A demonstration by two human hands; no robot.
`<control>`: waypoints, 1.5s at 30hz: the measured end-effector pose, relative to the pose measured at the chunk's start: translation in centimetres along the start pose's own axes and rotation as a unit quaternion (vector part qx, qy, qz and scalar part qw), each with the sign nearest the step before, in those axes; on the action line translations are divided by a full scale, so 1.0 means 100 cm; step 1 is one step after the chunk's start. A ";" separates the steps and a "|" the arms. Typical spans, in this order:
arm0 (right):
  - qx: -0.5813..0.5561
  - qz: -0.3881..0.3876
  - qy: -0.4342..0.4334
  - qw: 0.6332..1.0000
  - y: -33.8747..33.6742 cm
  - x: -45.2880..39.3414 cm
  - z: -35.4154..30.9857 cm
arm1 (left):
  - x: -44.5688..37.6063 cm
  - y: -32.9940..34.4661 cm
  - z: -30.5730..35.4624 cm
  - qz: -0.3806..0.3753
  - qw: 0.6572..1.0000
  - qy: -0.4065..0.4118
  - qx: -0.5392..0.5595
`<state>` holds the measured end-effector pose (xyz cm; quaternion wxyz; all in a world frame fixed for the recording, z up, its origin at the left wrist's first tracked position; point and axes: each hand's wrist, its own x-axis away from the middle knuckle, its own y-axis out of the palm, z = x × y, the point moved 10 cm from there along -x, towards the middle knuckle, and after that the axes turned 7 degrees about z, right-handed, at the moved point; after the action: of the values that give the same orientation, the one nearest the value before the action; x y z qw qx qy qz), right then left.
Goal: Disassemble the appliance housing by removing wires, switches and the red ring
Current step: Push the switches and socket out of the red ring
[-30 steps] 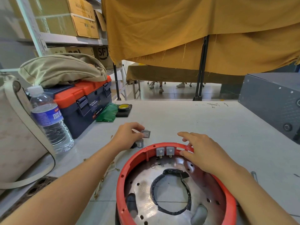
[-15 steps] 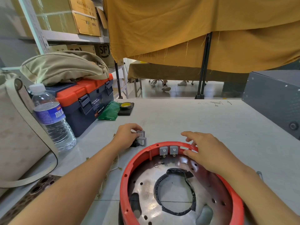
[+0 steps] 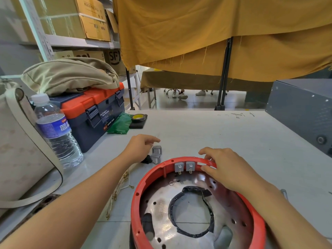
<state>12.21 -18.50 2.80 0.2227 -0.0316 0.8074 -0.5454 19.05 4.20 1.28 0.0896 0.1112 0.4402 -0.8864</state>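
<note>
The left hand (image 3: 140,148) has just let go: a second ago it pinched a grey switch, and now its fingers hang loose and apart, holding nothing. Two switches (image 3: 156,154) lie on the surface (image 3: 224,133) just beside its fingertips, one behind the other. That suggests one more switch is out and set aside with the first. A black part at the heel of that hand is half hidden, so I cannot tell what it is. The wires (image 3: 118,193), pale and thin, lie loose on the surface below the left wrist.

To the right, two more switches (image 3: 185,167) sit in the red ring (image 3: 142,187), close to the right hand (image 3: 222,168), so they likely come next. That hand rests on the ring's far rim, fingers curled over its edge as before. The ring's near edge is cut off by the frame, and the right forearm hides its right side.
</note>
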 end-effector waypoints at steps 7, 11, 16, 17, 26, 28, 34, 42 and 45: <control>-0.006 -0.006 -0.036 0.999 0.000 0.001 -0.010 | 0.042 -0.006 0.077 -0.071 0.990 0.105 0.055; -0.029 -0.010 -0.055 0.998 -0.001 0.003 -0.017 | 0.065 0.001 0.101 -0.097 0.983 0.152 0.041; -0.025 -0.010 -0.056 0.998 -0.003 0.004 -0.018 | 0.075 0.003 0.112 -0.049 0.980 0.190 -0.040; -0.020 -0.008 -0.054 0.998 -0.003 0.004 -0.018 | 0.077 0.003 0.114 -0.042 0.979 0.192 -0.047; 0.070 0.006 -0.042 0.997 -0.014 0.007 -0.020 | 0.078 0.012 0.122 -0.037 0.977 0.194 -0.081; 0.096 0.002 -0.039 0.995 -0.016 0.004 -0.022 | 0.078 0.014 0.126 -0.038 0.977 0.196 -0.076; 0.129 -0.011 -0.050 0.990 -0.015 -0.002 -0.028 | 0.075 0.026 0.138 -0.051 0.971 0.212 -0.098; 0.091 0.007 -0.061 0.994 -0.007 0.001 -0.026 | 0.073 0.030 0.128 -0.064 0.981 0.183 0.007; 0.066 0.008 -0.058 0.996 -0.006 0.002 -0.023 | 0.074 0.032 0.126 -0.063 0.979 0.196 0.002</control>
<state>10.97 -16.78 4.01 0.2756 -0.0418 0.7554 -0.5931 11.29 -8.28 4.23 -0.0549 0.2547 0.4539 -0.8521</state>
